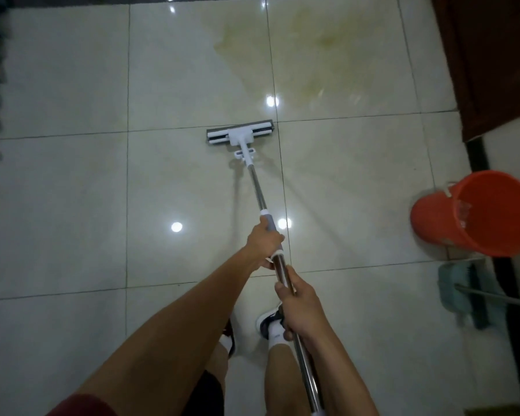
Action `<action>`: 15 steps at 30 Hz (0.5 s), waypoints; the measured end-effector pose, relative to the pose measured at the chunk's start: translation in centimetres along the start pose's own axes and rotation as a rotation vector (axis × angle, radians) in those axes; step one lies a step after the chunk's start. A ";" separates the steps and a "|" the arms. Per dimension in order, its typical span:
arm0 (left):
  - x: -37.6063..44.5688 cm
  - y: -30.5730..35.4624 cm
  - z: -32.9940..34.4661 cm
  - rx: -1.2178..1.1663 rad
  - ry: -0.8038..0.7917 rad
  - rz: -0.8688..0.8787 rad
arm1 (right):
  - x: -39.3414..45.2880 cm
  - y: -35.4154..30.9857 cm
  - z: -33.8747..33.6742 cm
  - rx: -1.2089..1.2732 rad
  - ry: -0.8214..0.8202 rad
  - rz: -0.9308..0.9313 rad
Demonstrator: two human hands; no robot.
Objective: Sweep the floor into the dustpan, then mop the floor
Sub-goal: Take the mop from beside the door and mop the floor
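A sponge mop with a white and grey head (240, 133) rests flat on the pale tiled floor (72, 190), ahead of me near a tile joint. Its metal pole (257, 187) slants back toward me. My left hand (264, 240) grips the pole's grey sleeve, further forward. Closer to my body, my right hand (297, 307) grips the shiny pole. A yellowish stain (306, 52) spreads over the tiles beyond the mop head, up and to the right.
An orange bucket (475, 213) holding some water stands at the right. Below it a teal broom and dustpan (457, 292) lie on the floor. A dark wooden door (493, 55) fills the upper right. My feet in shoes (267, 322) stand under the pole.
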State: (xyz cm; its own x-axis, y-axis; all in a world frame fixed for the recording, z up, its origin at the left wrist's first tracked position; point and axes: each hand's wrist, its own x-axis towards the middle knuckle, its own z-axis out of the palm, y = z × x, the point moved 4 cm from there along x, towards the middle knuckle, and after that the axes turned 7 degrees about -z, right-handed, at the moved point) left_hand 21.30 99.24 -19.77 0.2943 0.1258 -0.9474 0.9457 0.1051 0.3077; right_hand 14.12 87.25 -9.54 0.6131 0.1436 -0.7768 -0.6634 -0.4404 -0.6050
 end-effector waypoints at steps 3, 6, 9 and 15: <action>0.2 -0.3 -2.0 0.022 0.006 0.031 | -0.4 -0.5 2.3 0.078 0.041 0.026; 0.9 0.4 -4.1 0.040 0.017 0.062 | 0.1 -1.7 4.3 0.110 0.048 0.016; 1.6 0.9 -5.6 0.062 0.026 0.093 | 0.6 -2.7 5.7 0.144 0.049 0.015; 2.9 3.9 -8.2 0.067 0.044 0.098 | 2.7 -5.9 7.2 0.192 0.035 -0.036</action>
State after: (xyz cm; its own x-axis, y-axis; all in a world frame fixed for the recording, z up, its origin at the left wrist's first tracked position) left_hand 24.72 108.08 -20.59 0.3805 0.1759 -0.9079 0.9203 0.0244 0.3905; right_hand 16.60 96.64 -9.35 0.6504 0.1237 -0.7495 -0.7081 -0.2583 -0.6571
